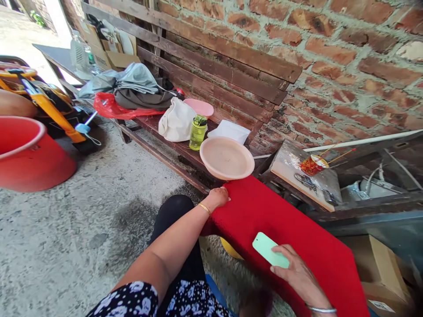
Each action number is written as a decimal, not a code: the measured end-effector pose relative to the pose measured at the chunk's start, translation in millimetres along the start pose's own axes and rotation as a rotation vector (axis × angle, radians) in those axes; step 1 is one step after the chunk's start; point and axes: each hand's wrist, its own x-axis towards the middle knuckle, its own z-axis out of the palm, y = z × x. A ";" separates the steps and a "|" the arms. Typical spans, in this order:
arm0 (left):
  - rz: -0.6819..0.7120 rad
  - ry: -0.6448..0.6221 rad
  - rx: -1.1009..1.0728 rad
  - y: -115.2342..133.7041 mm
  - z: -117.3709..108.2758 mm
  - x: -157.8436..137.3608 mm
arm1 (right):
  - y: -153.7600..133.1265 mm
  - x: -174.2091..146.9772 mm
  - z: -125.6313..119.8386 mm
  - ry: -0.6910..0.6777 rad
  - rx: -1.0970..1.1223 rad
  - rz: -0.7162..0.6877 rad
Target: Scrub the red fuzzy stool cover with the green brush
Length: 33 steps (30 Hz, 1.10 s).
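My left hand (218, 198), a gold bracelet at its wrist, is closed on the near left edge of a red cloth (297, 233), which lies smooth over a long narrow surface. My right hand (294, 268) pinches a flat mint-green plate (267, 247) between thumb and fingers. This plate has rounded corners and a small hole near one end. It is over the middle of the cloth; whether it touches the cloth I cannot tell. Just beyond my left hand, a pale pink basin (227, 157) stands at the end of the wooden bench (158, 127).
On the bench are a green bottle (197, 133), a white bag (177, 119) and a red plastic bag (122, 110). A red tub (36, 158) stands at left. To the right are a board (297, 171) with a red tin (312, 165), and a cardboard box (380, 273).
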 end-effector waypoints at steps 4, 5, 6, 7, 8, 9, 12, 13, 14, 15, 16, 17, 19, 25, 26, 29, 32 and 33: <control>-0.038 0.013 0.006 1.0 4.3 2.8 | 37.7 -9.2 -14.9 0.051 -0.072 0.139; -0.044 0.018 0.005 1.2 6.4 3.7 | 47.6 -11.3 -21.4 0.077 -0.074 0.165; -0.049 0.024 0.005 1.4 8.6 4.7 | 54.2 -11.7 -27.9 0.105 -0.068 0.181; -0.054 0.029 0.005 1.5 11.0 5.6 | 56.4 -9.8 -33.7 0.136 -0.056 0.186; -0.059 0.034 0.006 1.5 13.2 6.4 | 53.8 -5.0 -38.2 0.171 -0.044 0.184; -0.062 0.038 0.007 1.5 15.1 7.0 | 46.4 3.1 -41.0 0.208 -0.032 0.170; -0.070 0.047 0.014 0.9 18.0 7.0 | 4.1 44.7 -37.3 0.305 -0.005 0.062; -0.071 0.050 0.019 0.7 18.0 6.2 | -12.8 62.2 -32.1 0.318 -0.002 0.015; -0.070 0.052 0.026 0.4 17.5 5.0 | -29.3 80.0 -25.6 0.321 -0.004 -0.026; -0.066 0.055 0.033 0.2 16.7 3.4 | -44.3 97.1 -18.3 0.314 -0.008 -0.059; -0.061 0.059 0.041 0.0 16.0 1.7 | -57.0 112.5 -11.0 0.299 -0.014 -0.085; -0.054 0.063 0.049 -0.1 15.5 0.0 | -66.5 125.4 -4.4 0.279 -0.019 -0.107; -0.044 0.070 0.062 -0.4 16.1 -2.7 | -74.5 141.6 3.6 0.237 -0.024 -0.140; -0.049 0.137 0.106 -2.1 30.9 -2.9 | -19.9 125.7 -30.1 0.172 -0.039 -0.037; -0.049 0.145 0.110 -2.8 33.5 -2.4 | -8.6 121.2 -39.0 0.189 -0.033 0.000; -0.052 0.152 0.127 -5.1 38.5 -1.7 | 5.9 118.4 -53.0 0.277 -0.014 0.045; -0.049 0.153 0.156 -8.5 40.6 -2.1 | -13.1 135.6 -44.1 0.319 -0.006 -0.027; -0.041 0.161 0.166 -9.7 40.7 -2.4 | -23.8 145.2 -38.5 0.317 -0.002 -0.056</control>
